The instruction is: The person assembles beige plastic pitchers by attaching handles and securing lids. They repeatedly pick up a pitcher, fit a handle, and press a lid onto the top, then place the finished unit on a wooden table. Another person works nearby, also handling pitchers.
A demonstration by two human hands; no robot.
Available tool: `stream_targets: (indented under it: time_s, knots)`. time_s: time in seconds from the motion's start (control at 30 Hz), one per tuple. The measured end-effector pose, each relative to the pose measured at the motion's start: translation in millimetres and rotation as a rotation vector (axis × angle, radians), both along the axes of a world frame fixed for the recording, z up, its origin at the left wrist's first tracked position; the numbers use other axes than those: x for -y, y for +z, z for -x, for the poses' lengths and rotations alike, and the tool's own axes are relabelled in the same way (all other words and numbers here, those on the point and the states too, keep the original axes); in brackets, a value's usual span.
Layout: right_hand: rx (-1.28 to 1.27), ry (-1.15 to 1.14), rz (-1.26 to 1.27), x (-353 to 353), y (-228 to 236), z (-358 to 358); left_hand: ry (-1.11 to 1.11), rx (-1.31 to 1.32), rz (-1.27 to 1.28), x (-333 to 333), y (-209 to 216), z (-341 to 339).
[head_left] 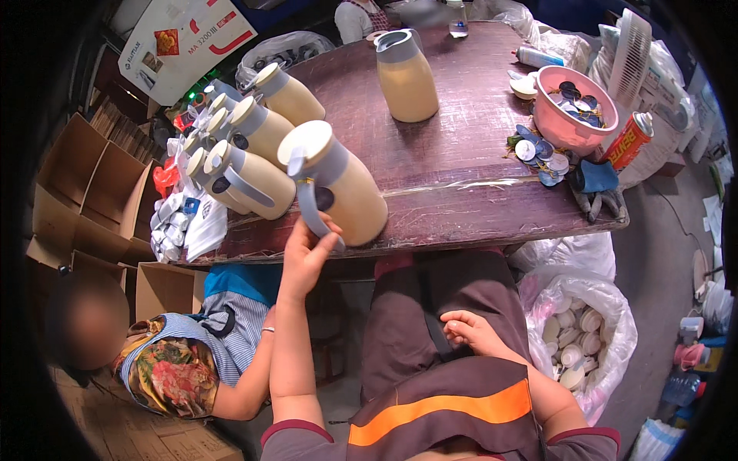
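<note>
I see left hand (311, 255) gripping near jug (352, 203) by its handle (309, 206). Right hand (474, 333) over lap (400, 326). Jug cluster (269, 137) left, back jug (408, 88) mid-table (480, 100), pink basin (560, 131) right.

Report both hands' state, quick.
Left hand: closed, holding the cream jug by its grey handle.
Right hand: open, loosely curled, nothing visible in it.

Smooth, satiny jug (355, 201) with matt grey plastic handle (309, 206), glossy scratched tabletop (469, 150), crinkly plastic bag (617, 367)
</note>
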State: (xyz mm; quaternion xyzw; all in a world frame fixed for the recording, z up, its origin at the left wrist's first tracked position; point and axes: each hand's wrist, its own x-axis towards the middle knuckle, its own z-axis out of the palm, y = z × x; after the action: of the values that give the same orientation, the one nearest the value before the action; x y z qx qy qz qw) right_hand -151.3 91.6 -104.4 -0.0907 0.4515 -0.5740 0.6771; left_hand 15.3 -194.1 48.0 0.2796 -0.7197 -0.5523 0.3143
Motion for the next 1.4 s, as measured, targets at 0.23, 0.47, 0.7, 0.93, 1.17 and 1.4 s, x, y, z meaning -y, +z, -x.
stream_targets:
  time_s: [0.23, 0.47, 0.7, 0.93, 1.17, 1.4]
  knots:
    - [0.041, 0.010, -0.012, 2, 2, 4, 0.686, -0.032, 0.175, 65, -60, -9]
    - [0.005, 0.034, -0.040, 12, 0, 4, 0.441, 0.352, 0.640, 18, -103, 36]
    - [-0.147, -0.005, -0.071, 29, 11, 12, 0.443, 0.681, 0.763, 83, -123, 59]
    - [-0.398, -0.039, 0.027, 89, 44, 67, 0.622, 0.747, 0.799, 103, -163, 55]
    - [-1.267, 0.232, 0.232, 237, 103, 163, 0.628, 0.690, 0.723, 100, -159, 56]
    - [-2.530, -0.081, 0.532, 393, 186, 223, 0.645, 0.658, 0.681, 99, -153, 55]
